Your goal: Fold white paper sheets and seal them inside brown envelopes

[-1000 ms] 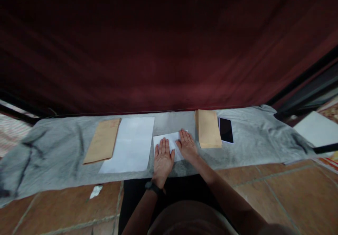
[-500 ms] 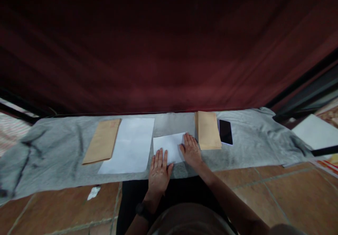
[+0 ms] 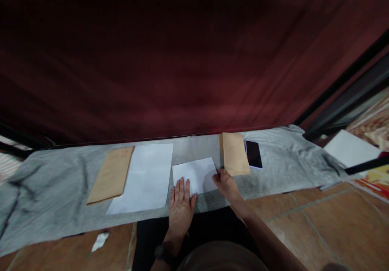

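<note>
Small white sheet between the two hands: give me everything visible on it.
The small white sheet is plain paper, blank on its visible face, roughly rectangular and smaller than the large white sheet to its left. It lies flat on the grey cloth, slightly skewed, near the brown envelopes on its right. The left hand rests fingertips flat on its near left edge; the right hand touches its near right corner.

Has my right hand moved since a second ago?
Yes. The right hand slid back toward the person, from lying flat on the folded white paper to its right edge, beside the near end of the brown envelope stack.
</note>
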Tool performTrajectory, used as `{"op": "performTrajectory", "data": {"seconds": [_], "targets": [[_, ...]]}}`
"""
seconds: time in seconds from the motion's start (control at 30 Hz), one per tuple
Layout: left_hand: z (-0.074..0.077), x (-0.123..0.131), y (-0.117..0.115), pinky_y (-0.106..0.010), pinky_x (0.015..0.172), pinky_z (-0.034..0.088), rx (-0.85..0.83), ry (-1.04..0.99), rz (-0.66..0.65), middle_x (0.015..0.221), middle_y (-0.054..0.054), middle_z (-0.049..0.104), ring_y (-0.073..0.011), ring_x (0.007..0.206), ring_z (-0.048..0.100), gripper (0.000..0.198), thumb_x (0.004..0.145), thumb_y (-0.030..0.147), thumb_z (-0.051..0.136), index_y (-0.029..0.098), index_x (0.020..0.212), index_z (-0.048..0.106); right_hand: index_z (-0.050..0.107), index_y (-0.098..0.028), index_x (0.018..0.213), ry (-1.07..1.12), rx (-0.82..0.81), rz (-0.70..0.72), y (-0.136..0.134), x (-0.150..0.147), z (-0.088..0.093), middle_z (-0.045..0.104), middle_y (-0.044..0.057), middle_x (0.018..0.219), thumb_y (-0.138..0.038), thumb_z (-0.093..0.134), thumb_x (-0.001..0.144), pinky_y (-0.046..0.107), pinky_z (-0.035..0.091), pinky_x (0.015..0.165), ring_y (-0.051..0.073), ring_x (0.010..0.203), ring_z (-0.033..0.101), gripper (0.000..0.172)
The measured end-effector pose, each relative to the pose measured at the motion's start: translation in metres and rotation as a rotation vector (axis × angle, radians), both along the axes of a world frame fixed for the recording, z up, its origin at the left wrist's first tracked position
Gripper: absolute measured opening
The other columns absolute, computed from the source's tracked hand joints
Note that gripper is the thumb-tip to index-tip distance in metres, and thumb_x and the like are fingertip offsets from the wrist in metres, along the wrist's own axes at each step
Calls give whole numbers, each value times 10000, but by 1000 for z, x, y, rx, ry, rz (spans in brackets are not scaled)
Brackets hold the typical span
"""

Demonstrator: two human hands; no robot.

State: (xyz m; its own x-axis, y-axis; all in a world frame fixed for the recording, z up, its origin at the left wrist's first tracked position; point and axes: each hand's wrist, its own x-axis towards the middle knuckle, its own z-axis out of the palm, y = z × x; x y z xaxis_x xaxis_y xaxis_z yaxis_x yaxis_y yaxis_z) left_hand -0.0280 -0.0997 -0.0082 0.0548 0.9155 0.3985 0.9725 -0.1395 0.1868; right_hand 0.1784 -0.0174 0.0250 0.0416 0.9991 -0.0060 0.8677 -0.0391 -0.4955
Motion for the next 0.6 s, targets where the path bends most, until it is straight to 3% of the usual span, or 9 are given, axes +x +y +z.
{"op": "performTrajectory", "data": {"seconds": [0.13,0.27,0.37,0.47,0.53,0.6], "targets": [[-1,0,0,-538,1207,292,-4,-16,2,1578,-176,400,-312,1486,334,594,1015,389,429,140,1549,352,598,-218,812,278,5,-3,-1,3,-3,674,56,817,-301,577,858,316,495,766,233,820,661,97],[2,-1,0,-547,1205,294,-6,-93,-5,1589,-173,385,-310,1493,320,624,1023,404,411,154,1578,277,558,-232,727,479,28,66,5,6,5,598,-8,676,-340,553,853,277,466,637,185,676,597,166],[9,-1,-1,-536,1209,301,-9,-230,10,1639,-157,289,-301,1516,264,651,1027,402,404,183,1602,190,597,-220,830,635,108,75,14,7,34,585,-26,674,-412,512,913,249,443,575,160,637,571,226],[13,-1,-3,-533,1218,291,-26,-398,47,1682,-108,175,-294,1536,200,665,1024,400,409,242,1611,140,622,-213,915,753,299,74,18,7,75,617,-23,723,-437,517,958,241,461,578,151,647,579,251],[12,-2,-4,-526,1229,272,-50,-476,53,1691,-78,146,-286,1540,187,667,1018,394,422,277,1610,138,646,-219,1013,707,449,116,15,6,95,687,9,869,-387,499,994,264,521,708,170,808,648,224],[10,-3,-7,-520,1235,260,-62,-515,36,1689,-69,162,-280,1536,207,658,1010,372,437,288,1604,167,658,-239,1103,607,559,283,7,6,101,716,39,1047,-300,475,1016,318,535,885,190,1005,663,212]]}}
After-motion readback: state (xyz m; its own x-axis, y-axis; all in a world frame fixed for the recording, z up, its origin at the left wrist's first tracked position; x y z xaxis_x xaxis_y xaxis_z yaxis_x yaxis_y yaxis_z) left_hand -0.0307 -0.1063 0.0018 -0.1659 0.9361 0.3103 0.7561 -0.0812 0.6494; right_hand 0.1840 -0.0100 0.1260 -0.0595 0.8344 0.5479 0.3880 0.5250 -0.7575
